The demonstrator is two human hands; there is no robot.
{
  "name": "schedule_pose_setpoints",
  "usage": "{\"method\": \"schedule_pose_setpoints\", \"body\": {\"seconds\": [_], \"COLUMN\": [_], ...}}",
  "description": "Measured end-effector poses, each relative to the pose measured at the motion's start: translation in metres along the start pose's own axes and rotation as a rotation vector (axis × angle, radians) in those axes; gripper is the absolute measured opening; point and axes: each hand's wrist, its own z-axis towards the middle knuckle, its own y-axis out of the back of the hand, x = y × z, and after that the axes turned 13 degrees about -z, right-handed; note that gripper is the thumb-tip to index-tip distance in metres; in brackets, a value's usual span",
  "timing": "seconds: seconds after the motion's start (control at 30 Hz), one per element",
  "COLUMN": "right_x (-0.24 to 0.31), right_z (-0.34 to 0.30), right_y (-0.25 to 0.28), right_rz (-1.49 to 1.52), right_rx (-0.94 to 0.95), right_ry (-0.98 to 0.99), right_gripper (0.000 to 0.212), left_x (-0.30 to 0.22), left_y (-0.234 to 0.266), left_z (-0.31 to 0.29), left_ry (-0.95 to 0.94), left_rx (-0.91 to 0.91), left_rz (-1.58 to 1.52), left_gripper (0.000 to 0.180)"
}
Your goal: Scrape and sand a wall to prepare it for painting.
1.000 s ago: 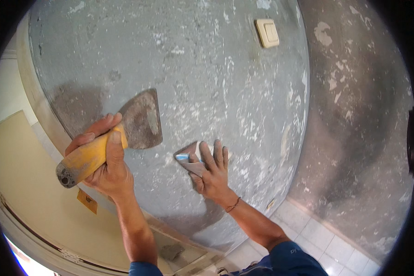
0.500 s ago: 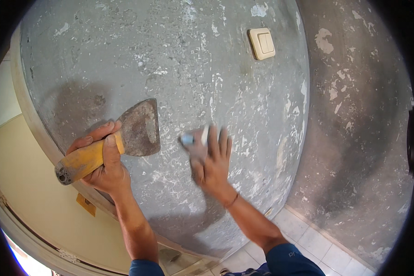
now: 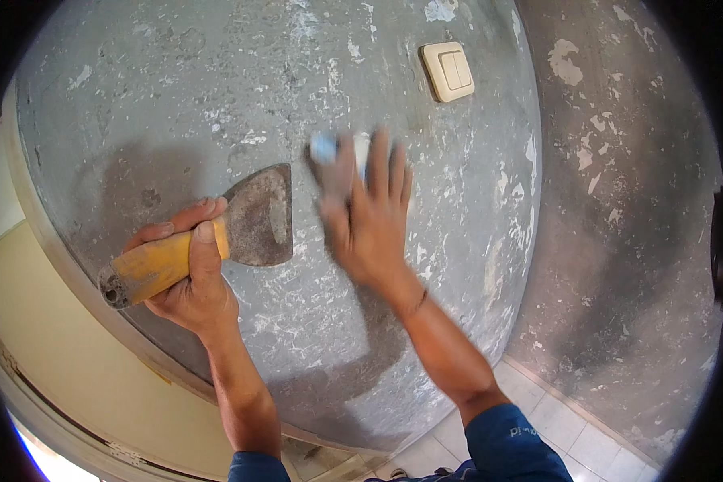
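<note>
Grey-brown with blue and white patches, a folded piece of sandpaper point(image 3: 324, 149) lies against the scuffed grey wall point(image 3: 313, 321), blurred at its edges. The right hand point(image 3: 369, 225) covers part of it—fingers extended and slightly spread, palm toward the wall, the paper held under the fingers. A thin dark bracelet point(image 3: 422, 300) circles that wrist. To the left, the left hand point(image 3: 201, 285) is wrapped firmly round the worn yellow handle point(image 3: 153, 265) of a wide-bladed scraper point(image 3: 259, 218), its stained metal blade pointing right. Above and right of the sandpaper sits a cream double light switch point(image 3: 450, 72). Farther right stands a darker, flaking wall point(image 3: 610, 241), with pale floor tiles point(image 3: 554, 418) below.
</note>
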Motion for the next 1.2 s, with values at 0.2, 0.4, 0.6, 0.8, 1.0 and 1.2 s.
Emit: {"method": "schedule_pose_setpoints", "body": {"seconds": [0.2, 0.4, 0.6, 0.8, 1.0, 1.2], "right_x": [-0.018, -0.016, -0.015, -0.035, -0.059, -0.033], "right_z": [-0.044, -0.026, -0.023, -0.099, -0.008, -0.118], "right_y": [-0.009, -0.003, -0.013, -0.010, -0.014, -0.009], "right_rz": [0.025, -0.110, 0.054, -0.035, 0.005, 0.056], "right_rx": [-0.007, 0.033, 0.029, 0.107, -0.048, 0.219], "right_ry": [-0.037, 0.048, 0.025, -0.013, -0.082, 0.202], "right_gripper": [0.050, 0.047, 0.050, 0.052, 0.054, 0.048], "left_x": [0.000, 0.006, 0.006, 0.006, 0.006, 0.006], "left_y": [-0.001, 0.004, 0.004, 0.001, -0.004, -0.008], "left_z": [-0.004, -0.002, -0.001, -0.003, -0.007, -0.005], "left_ry": [0.029, -0.010, -0.010, 0.029, 0.027, 0.040], "left_rx": [-0.036, -0.023, -0.026, -0.027, 0.026, -0.029], "left_rz": [0.079, 0.023, 0.035, 0.017, -0.041, 0.035], "left_gripper": [0.028, 0.028, 0.026, 0.027, 0.026, 0.024]}}
